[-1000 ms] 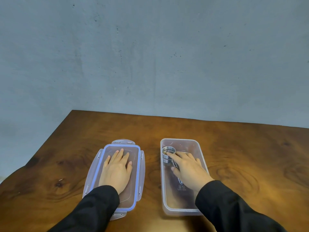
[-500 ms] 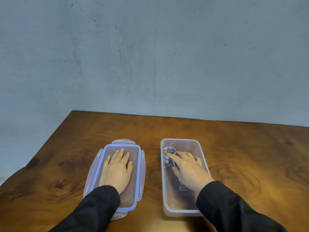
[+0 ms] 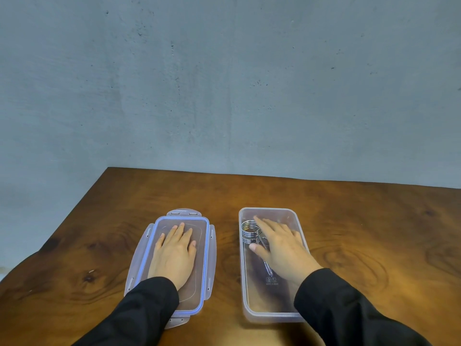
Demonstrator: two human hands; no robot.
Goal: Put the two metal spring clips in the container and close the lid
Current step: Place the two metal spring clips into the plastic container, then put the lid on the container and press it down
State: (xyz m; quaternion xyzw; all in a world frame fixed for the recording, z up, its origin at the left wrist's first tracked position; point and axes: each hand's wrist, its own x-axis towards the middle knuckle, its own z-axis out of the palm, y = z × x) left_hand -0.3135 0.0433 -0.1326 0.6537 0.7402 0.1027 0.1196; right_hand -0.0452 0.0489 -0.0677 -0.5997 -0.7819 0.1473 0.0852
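Resting flat with fingers spread on the lid [image 3: 208, 255], left hand [image 3: 174, 255] lies beside the open container [image 3: 300, 231] where right hand [image 3: 279, 248], fingers loosely apart, covers the clips [image 3: 249, 232] on table [image 3: 374, 233].

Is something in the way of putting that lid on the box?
Yes: the right hand is inside the clear plastic container, over the metal spring clips. The blue-rimmed lid lies beside it under the left hand.
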